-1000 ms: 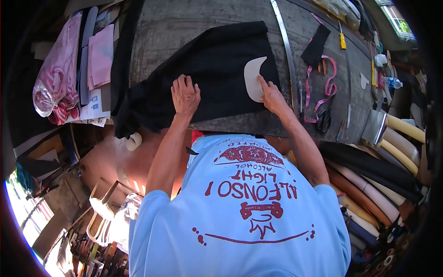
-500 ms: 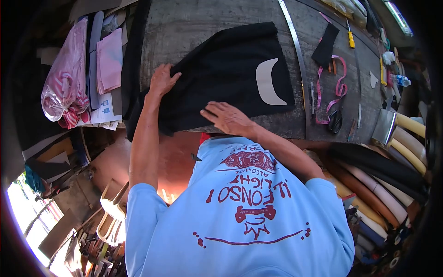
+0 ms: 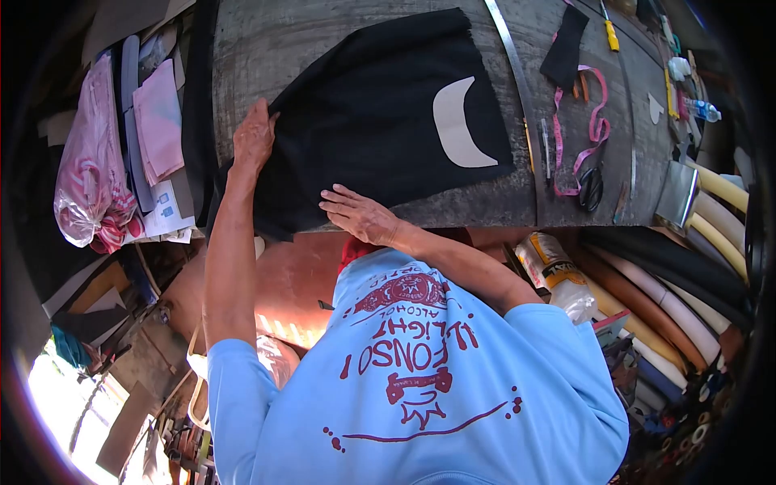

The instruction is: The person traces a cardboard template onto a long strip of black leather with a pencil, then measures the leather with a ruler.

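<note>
A black cloth lies spread over the worktable, its left side bunched and hanging past the front edge. At its left edge my left hand is closed on a fold of the fabric. My right hand rests flat near the cloth's front edge, fingers apart and holding nothing. A pale curved pattern piece lies on the cloth toward its right end, away from both hands.
Right of the cloth lie a metal ruler, a pink measuring tape, black scissors and a yellow-handled screwdriver. Pink cloth and a plastic bag lie at left. Material rolls sit below right.
My left hand has shifted left, drawing the cloth's edge with it. My right hand has slid left along the front of the cloth. The camera view has also shifted.
</note>
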Motion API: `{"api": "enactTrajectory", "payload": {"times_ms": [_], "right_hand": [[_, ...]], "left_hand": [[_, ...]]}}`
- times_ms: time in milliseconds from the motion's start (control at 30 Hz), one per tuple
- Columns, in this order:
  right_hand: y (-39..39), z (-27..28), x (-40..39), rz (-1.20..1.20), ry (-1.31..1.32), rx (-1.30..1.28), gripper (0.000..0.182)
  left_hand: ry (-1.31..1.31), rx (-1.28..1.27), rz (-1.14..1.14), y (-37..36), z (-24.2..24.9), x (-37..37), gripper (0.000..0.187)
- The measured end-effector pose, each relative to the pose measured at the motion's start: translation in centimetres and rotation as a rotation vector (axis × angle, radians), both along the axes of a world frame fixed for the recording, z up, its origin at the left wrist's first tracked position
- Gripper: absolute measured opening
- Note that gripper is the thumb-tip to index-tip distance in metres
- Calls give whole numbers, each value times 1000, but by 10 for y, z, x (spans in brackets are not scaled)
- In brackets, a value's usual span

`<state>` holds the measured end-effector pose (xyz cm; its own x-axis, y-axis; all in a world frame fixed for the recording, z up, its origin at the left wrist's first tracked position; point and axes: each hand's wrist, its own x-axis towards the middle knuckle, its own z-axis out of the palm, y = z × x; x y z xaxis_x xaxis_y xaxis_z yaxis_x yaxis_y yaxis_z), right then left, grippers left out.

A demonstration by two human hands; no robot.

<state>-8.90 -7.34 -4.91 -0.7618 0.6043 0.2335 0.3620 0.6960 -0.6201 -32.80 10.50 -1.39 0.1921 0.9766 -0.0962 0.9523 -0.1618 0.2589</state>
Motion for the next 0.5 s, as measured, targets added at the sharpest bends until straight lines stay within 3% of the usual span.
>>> {"api": "enactTrajectory", "payload": {"times_ms": [200, 300, 433, 500], "right_hand": [[-2, 8, 4, 7, 47, -119, 31], [-6, 16, 15, -12, 112, -177, 38], [-1, 57, 63, -249, -10, -112, 43], [-8, 55, 89, -428, -124, -85, 41]], "left_hand": [[77, -74, 161, 1, 6, 18, 35], [293, 303, 100, -18, 22, 44, 54], [15, 332, -155, -68, 34, 120, 62], [-103, 189, -275, -94, 18, 161, 60]]}}
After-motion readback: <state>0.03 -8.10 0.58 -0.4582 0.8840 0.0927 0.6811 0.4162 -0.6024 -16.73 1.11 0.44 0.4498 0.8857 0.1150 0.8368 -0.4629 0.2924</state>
